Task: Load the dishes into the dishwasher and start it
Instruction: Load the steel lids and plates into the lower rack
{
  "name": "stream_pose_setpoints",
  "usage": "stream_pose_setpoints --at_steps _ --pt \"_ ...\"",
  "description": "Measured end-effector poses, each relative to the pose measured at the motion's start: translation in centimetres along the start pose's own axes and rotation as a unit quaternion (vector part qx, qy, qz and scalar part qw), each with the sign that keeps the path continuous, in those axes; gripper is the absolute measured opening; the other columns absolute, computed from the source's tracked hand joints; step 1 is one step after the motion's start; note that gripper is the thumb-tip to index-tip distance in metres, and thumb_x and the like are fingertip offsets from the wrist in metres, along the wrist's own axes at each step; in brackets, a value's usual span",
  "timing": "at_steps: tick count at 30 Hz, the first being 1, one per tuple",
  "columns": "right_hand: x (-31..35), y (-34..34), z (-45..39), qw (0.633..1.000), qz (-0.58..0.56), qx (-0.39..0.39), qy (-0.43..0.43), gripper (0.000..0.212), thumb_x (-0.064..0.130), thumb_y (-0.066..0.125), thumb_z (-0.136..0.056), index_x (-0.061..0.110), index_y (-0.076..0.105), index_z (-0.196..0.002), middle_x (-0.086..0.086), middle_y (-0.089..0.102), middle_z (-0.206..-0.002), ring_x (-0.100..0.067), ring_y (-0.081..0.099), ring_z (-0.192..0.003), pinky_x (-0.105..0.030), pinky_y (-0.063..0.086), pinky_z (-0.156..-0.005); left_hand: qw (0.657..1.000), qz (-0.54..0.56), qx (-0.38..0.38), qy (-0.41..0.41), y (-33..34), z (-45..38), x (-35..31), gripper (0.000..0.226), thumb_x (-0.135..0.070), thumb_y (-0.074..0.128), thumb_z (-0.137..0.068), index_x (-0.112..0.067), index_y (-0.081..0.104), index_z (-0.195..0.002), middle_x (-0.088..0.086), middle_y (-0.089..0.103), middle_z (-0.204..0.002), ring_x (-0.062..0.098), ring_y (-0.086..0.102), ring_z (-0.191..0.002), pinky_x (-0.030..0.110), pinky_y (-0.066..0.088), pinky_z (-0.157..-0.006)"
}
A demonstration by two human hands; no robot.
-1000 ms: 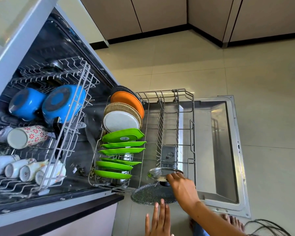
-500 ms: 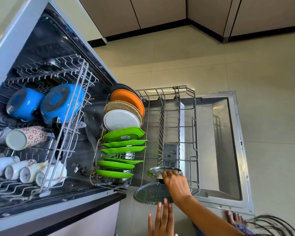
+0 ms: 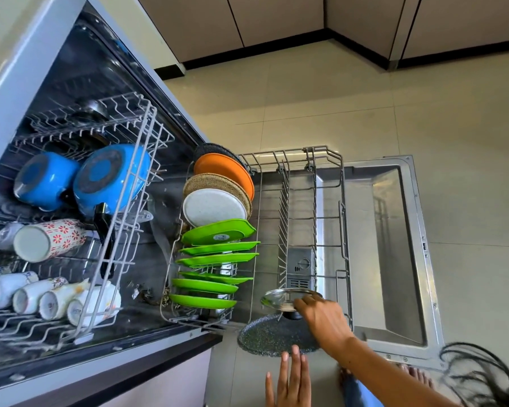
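Right hand (image 3: 325, 320) unmoved, gripping round glass lid (image 3: 285, 298) in wire rack (image 3: 328, 218).

right hand (image 3: 325, 321) is stretched out forward off a long bare arm, fingers curled and seemingly pinching something, while left hand (image 3: 290, 380) just hangs low, fingers straight and together

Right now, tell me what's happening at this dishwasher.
A person is loading it. The right hand holds a glass lid at the near end of the pulled-out lower rack, beside a speckled pan. The left hand hovers open below. Green plates fill the rack's left side; blue pots sit in the upper rack.
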State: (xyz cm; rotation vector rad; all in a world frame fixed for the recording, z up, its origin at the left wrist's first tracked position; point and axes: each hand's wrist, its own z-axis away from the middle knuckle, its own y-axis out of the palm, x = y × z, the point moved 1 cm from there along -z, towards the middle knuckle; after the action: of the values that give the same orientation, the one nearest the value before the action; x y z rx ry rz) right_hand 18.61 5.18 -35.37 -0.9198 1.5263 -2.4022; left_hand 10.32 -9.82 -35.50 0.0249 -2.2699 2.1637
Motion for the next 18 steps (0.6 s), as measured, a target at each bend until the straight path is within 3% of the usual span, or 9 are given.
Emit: stream_pose_setpoints --at_steps 6,9,15,18 --pt "-0.5 -0.1 1.8 0.999 -0.018 -0.014 0.036 0.049 0.005 0.089 -0.029 0.019 0.068 -0.071 -0.001 0.058 -0.055 -0.015 0.055 -0.044 -0.023 0.039 -0.029 1.000 -0.014 0.011 -0.017 0.6 -0.2 -0.3 0.036 -0.020 0.018 -0.101 -0.019 0.050 -0.118 0.001 0.017 -0.157 0.017 0.008 -0.146 0.042 0.009 -0.114" --pt "-0.5 -0.1 1.8 0.998 -0.027 -0.022 0.048 0.051 0.003 0.089 -0.029 0.018 0.068 -0.074 -0.001 0.058 -0.056 -0.015 0.055 -0.044 -0.024 0.039 -0.029 0.999 -0.011 0.026 -0.019 0.9 0.0 -0.1 0.036 -0.020 0.019 -0.100 -0.019 0.051 -0.117 -0.002 0.044 -0.144 0.016 0.009 -0.145 0.042 0.009 -0.114" --pt "-0.4 -1.1 1.1 0.997 -0.024 -0.030 0.062 0.051 -0.001 0.086 -0.031 0.020 0.068 -0.074 0.004 0.059 -0.057 -0.017 0.057 -0.046 -0.025 0.039 -0.030 0.999 -0.027 -0.015 -0.015 0.6 -0.1 -0.3 0.036 -0.018 0.017 -0.101 -0.018 0.050 -0.118 -0.001 0.026 -0.151 0.016 0.009 -0.146 0.041 0.009 -0.114" --pt "-1.0 -1.3 0.3 0.997 -0.028 0.001 0.065 0.047 0.005 0.090 -0.026 0.021 0.066 -0.064 0.005 0.056 -0.051 -0.016 0.055 -0.040 -0.023 0.036 -0.028 0.998 -0.052 -0.021 -0.010 0.9 0.0 -0.2 0.035 -0.017 0.019 -0.101 -0.018 0.051 -0.117 -0.003 0.051 -0.139 0.017 0.011 -0.145 0.042 0.011 -0.114"
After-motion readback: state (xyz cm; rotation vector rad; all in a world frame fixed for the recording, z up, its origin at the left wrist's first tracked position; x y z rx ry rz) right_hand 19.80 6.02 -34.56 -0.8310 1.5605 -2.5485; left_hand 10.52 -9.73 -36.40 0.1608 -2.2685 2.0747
